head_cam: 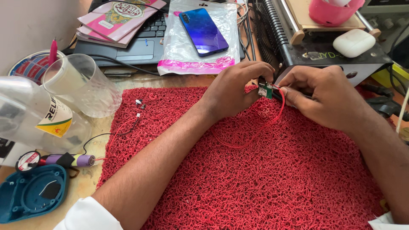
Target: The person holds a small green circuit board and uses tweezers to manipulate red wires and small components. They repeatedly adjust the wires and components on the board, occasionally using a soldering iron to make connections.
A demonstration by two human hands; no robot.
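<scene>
2 hands [277,91] w/ sm. green board [266,90]

Both hands are meeting at the far edge of the red looped-fibre mat [272,179], the left hand [232,91] and right hand [324,96] pinching a small green circuit board [266,90] between them. A thin red wire [260,130] is trailing from it onto the mat. Behind the hands, a blue smartphone [203,32] is lying on a clear plastic bag [187,55]. Left of the mat, a clear plastic cup [81,85] is lying tipped.
</scene>
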